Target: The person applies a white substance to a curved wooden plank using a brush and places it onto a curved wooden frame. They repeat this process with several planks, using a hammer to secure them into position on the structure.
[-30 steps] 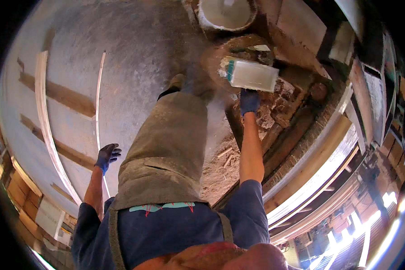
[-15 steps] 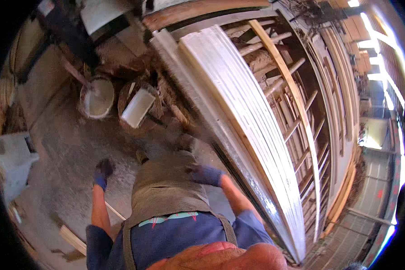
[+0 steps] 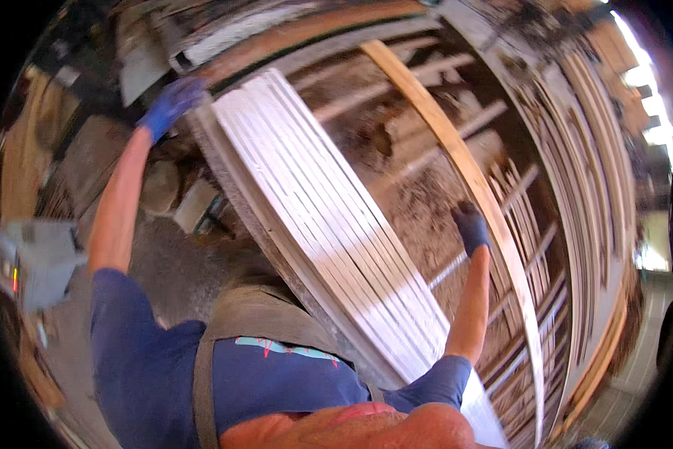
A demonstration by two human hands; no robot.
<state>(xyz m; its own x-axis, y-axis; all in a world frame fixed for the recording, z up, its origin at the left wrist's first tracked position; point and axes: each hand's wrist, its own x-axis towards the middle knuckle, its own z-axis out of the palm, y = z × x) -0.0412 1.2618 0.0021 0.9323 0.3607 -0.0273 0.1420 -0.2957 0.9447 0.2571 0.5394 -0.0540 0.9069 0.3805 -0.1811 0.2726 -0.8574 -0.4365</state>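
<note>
A stack of long pale boards (image 3: 329, 217) lies slantwise in front of me, its narrow edges side by side. My left hand (image 3: 173, 105), in a blue glove, is stretched out by the far left end of the stack, close to the end of a grey beam (image 3: 235, 179). Its fingers look extended, and I see nothing held. My right hand (image 3: 472, 227), in a dark glove, is beyond the stack, over the rack's open bars. It is nearest to a long yellowish wooden strip (image 3: 456, 146). Blur hides how its fingers are set.
Several crossbars (image 3: 426, 161) span the rack under the strip, with loose debris below. More long planks (image 3: 583, 165) lie at the far right. Left of the stack stand a round container (image 3: 161, 187) and a pale rectangular block (image 3: 196, 206). A grey machine part (image 3: 41, 262) is at the left.
Both hands have risen from beside my apron: the left up to the far end of the stack, the right across the boards to the strip. My view has shifted toward the stack.
</note>
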